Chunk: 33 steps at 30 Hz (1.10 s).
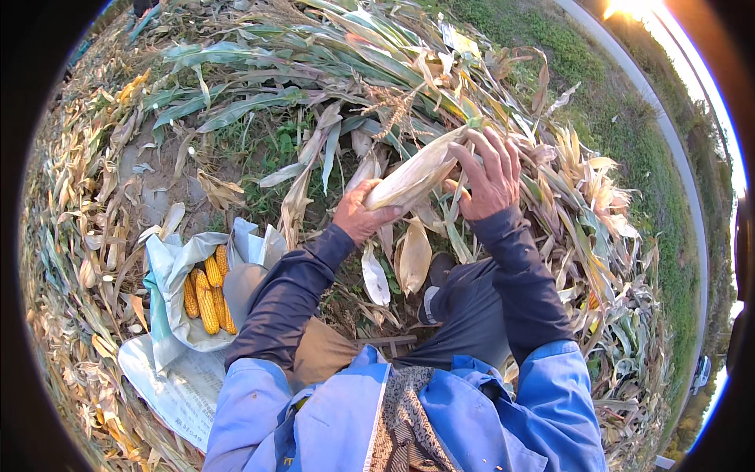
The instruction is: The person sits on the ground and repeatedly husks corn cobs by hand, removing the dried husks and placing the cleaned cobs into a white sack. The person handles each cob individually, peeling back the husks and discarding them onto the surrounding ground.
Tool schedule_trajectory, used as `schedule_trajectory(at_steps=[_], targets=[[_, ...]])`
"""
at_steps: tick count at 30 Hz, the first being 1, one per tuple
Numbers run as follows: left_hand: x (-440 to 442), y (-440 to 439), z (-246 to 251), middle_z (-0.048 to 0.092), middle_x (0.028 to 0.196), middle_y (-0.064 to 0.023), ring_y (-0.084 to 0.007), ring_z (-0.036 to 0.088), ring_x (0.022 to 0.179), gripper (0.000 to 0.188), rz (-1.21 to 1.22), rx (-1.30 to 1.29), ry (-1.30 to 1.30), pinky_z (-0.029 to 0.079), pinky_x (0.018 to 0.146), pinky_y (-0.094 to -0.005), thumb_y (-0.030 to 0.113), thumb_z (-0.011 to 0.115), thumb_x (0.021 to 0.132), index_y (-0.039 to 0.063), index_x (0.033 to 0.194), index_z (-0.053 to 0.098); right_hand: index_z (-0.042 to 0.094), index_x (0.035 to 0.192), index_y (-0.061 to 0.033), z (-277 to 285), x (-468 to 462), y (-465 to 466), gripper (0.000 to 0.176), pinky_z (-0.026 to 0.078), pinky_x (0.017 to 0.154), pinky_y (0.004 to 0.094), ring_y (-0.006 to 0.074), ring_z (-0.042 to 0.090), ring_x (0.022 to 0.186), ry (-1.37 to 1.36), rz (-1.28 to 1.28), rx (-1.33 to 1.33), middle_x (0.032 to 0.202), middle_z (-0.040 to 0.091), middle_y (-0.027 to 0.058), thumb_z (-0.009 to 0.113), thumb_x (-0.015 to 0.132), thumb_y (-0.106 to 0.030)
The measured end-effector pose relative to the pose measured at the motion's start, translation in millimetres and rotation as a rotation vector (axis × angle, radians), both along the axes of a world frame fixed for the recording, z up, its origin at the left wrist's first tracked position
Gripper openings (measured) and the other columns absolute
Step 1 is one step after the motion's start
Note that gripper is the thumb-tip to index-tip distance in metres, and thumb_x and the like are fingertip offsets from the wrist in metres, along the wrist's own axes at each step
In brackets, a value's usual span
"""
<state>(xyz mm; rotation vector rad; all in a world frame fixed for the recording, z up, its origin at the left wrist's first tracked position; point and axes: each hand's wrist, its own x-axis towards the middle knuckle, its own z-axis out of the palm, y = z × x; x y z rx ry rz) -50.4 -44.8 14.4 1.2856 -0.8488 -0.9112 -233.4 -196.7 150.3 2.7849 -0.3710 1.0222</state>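
An ear of corn in its pale dry husk [419, 168] is held slantwise in front of me. My left hand [367, 212] grips its lower left end. At its upper right end, my right hand [486, 171] has its fingers curved over the husk near the greenish stalk end, with the thumb apart below; how firmly it holds is hard to tell. Beneath the hands, loose husks [414, 256] hang or lie near my shoe. To the left, an open woven plastic sack [171, 253] holds several husked yellow corn cobs [206, 301].
Cut corn stalks [259, 65] lie heaped ahead and to the right. Dry leaves [88, 265] cover the ground at left. A printed sack [183, 389] lies flat beside my leg. Beyond the grass, a pale road [678, 135] curves along the right.
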Motion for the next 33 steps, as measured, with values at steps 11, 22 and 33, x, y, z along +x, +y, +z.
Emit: schedule_trajectory(at_steps=[11,22,33], targets=[[0,16,15,0.051,0.129,-0.0137,-0.0217,0.05,0.117,0.056,0.064,-0.172,-0.645,0.039,0.1,-0.0341,0.047,0.049,0.1,-0.001,0.13,0.052,0.039,0.143,-0.0048,-115,62,55,0.055,0.049,0.089,0.0292,0.0131,0.059,0.105,-0.437,0.382,1.911,0.125,0.057,0.0063,0.061,0.098,-0.029],[88,35,64,0.057,0.06,-0.0027,-0.008,0.054,0.049,0.06,0.182,0.054,-0.108,0.045,0.045,-0.0226,0.057,0.045,0.099,0.003,0.079,0.062,0.048,0.134,0.0022,-105,42,63,0.056,0.053,0.083,0.0314,0.0167,0.065,0.092,0.026,0.522,2.122,0.113,0.064,0.0108,0.065,0.092,-0.031],[104,62,71,0.057,0.057,-0.0012,-0.0066,0.049,0.043,0.057,0.215,-0.028,-0.044,0.038,0.04,-0.023,0.051,0.055,0.098,0.001,0.071,0.064,0.041,0.139,0.0037,-93,44,64,0.071,0.059,0.073,0.0365,0.0225,0.069,0.081,0.154,0.573,2.188,0.11,0.063,0.018,0.067,0.088,-0.038]])
